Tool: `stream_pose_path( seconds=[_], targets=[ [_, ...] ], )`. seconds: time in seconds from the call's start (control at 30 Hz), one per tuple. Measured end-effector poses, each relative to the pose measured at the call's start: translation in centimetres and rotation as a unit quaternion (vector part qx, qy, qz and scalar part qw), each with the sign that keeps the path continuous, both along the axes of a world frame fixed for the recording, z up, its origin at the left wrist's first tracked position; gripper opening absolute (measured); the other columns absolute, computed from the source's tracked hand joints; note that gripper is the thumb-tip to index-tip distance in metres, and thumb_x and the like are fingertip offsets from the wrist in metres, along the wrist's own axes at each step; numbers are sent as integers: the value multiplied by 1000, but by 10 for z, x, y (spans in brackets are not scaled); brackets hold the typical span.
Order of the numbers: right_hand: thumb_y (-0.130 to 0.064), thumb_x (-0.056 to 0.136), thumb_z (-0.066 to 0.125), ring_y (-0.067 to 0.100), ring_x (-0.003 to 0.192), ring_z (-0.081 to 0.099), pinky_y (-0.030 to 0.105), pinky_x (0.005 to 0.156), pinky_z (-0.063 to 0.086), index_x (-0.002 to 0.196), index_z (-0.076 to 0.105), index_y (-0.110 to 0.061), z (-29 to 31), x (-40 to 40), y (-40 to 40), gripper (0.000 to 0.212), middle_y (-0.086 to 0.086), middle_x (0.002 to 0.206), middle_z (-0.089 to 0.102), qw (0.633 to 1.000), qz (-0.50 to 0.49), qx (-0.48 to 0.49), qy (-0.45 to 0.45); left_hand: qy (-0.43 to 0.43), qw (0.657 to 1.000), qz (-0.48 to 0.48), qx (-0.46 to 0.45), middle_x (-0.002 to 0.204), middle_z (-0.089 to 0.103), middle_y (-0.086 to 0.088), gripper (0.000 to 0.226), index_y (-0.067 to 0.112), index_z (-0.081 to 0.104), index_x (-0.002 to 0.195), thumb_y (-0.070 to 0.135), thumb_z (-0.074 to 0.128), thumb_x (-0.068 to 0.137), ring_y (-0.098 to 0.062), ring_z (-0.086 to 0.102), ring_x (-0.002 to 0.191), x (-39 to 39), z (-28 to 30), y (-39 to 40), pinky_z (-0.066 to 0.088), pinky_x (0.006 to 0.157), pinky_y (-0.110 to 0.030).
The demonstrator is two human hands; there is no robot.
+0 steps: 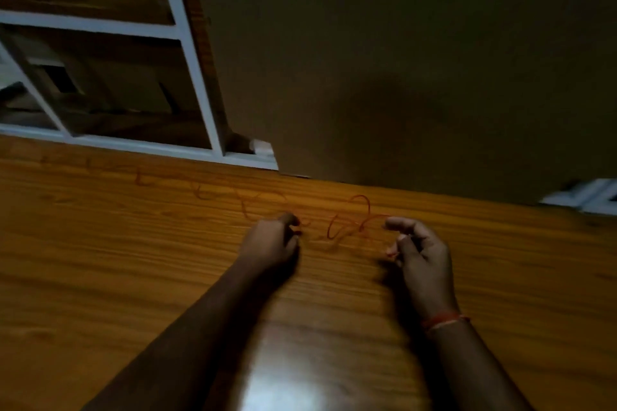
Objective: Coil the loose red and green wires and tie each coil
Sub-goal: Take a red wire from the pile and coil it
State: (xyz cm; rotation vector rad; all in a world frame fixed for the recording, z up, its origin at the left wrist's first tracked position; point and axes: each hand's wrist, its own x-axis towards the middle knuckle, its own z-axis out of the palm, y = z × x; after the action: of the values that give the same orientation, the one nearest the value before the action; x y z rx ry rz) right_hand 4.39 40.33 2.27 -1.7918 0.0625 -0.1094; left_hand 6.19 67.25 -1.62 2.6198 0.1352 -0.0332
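From the head camera the scene is dim and smeared, and much is hard to make out. The red wire (347, 220) shows plainly only in the middle, where it rises in a few loose loops above the wooden counter (133, 260) between the two hands. Farther left it fades into a faint tangled trail running across the wood grain toward the far left edge, and its ends cannot be traced. The green wire cannot be made out anywhere.

The left hand (272, 242) is seen from the back, its fingers curled in at the wire's left side; it appears to pinch the wire, though the fingertips are blurred. The right hand (417, 250) has its fingers curled, pinching a strand at its near fingertips, with the forefinger stretched toward the loops. A red and pale thread band (445, 320) circles the right wrist.

Both forearms are cut off at the near edge. At far left stands a white frame (193, 53), its contents lost in shadow. No writing or label can be read.
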Motion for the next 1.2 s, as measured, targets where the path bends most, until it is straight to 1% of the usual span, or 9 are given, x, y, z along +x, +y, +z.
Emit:
stream_pose_path(
  seconds=[0.13, 0.27, 0.4, 0.5, 0.73, 0.87, 0.97, 1.1, 1.2],
  targets=[
    [-7, 105, 45, 15, 65, 61, 39, 61, 52, 108, 72, -30, 8, -16, -35, 36, 4, 72, 64, 999, -32, 8, -20, -73, 997, 6, -25, 104, 66, 18, 42, 39, 49, 133, 35, 65, 95, 1, 62, 91, -12, -2, -31, 59, 80, -27],
    [-3, 105, 44, 5, 59, 58, 28, 60, 47, 109, 71, -23, 3, -35, -75, 34, 4, 71, 64, 998, -48, 31, -15, -121, 985, -88, -82, 117, 52, 20, 32, 43, 61, 128, 39, 62, 96, -1, 48, 110, -28, 13, -78, 45, 81, -20],
    [-3, 105, 46, 11, 63, 62, 32, 59, 51, 107, 72, -25, 1, -56, -138, 34, 1, 76, 68, 998, -52, 39, -8, -22, 920, -149, -362, 124, 67, 13, 30, 25, 70, 125, 39, 53, 105, 0, 61, 114, -55, 35, -167, 50, 90, -16],
    [-3, 104, 47, 14, 65, 64, 33, 62, 52, 106, 72, -26, 0, -72, -207, 35, 0, 78, 69, 998, -53, 24, -17, -11, 930, -173, -325, 115, 70, 13, 22, 22, 71, 117, 32, 67, 98, 0, 66, 104, -67, 34, -252, 54, 87, -22],
    [7, 99, 47, 9, 56, 53, 27, 57, 50, 99, 72, -17, -13, -102, -346, 35, 1, 99, 74, 992, -118, 37, -23, 70, 844, -74, -526, 113, 72, -18, 15, 11, 53, 101, 18, 43, 109, -25, 72, 85, -94, 46, -394, 57, 70, -32],
    [8, 96, 48, 8, 62, 52, 25, 55, 44, 91, 72, -18, -16, -111, -406, 37, 7, 97, 73, 977, -176, 123, -16, 7, 874, -18, -486, 99, 76, -6, 23, 13, 54, 94, 22, 40, 110, -16, 72, 89, -96, 53, -439, 54, 70, -27],
    [13, 92, 46, 6, 52, 48, 26, 54, 37, 77, 68, -19, -12, -112, -436, 42, 6, 82, 67, 960, -192, 202, 5, -11, 823, 68, -564, 77, 63, -2, 24, 13, 53, 95, 26, 40, 110, -13, 61, 60, -91, 64, -450, 47, 53, -25],
    [22, 83, 43, 22, 71, 59, 37, 70, 45, 62, 61, -16, -4, -115, -466, 47, 12, 82, 67, 972, -30, 228, 51, -64, 857, 85, -505, 67, 51, 6, 24, 16, 58, 93, 28, 44, 109, -6, 39, 51, -87, 78, -442, 29, 44, -22],
    [25, 85, 42, 35, 87, 61, 60, 76, 53, 66, 61, -10, -2, -113, -474, 44, 16, 86, 67, 977, 131, 151, 73, -83, 860, 54, -501, 66, 53, 8, 23, 16, 61, 94, 28, 47, 108, -8, 38, 52, -88, 93, -440, 27, 46, -23]
  ],
)
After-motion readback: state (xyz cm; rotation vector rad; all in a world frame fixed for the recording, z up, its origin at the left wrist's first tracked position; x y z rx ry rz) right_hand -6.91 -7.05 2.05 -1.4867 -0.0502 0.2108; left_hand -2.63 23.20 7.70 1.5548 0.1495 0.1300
